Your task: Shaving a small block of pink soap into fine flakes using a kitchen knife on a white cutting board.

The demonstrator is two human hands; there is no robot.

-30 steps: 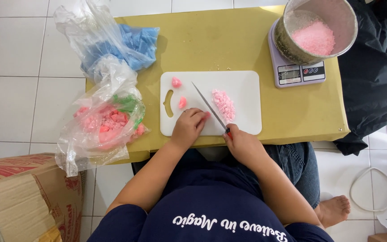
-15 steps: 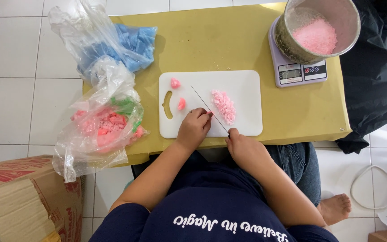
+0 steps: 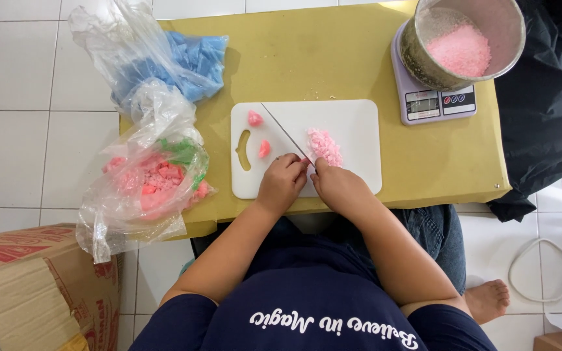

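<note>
Right hand (image 3: 338, 187), closed around the handle of a long narrow-bladed kitchen knife (image 3: 285, 132), whose blade slants up and to the left across a white rectangular plastic cutting board (image 3: 359, 117). Left hand (image 3: 283, 183), fingers curled, pressing a small pink piece against the board just beside the blade; the piece is largely hidden. A heap of finely chopped pink bits (image 3: 324, 145) lies right of the blade; two uncut pink chunks (image 3: 255, 118) lie left of it. Board on a yellow tabletop (image 3: 320, 58). Clear plastic bag of pink chunks (image 3: 154, 182) at left; round metal tin of pink crumbs (image 3: 463, 42) on a digital scale (image 3: 434, 104) at upper right.
</note>
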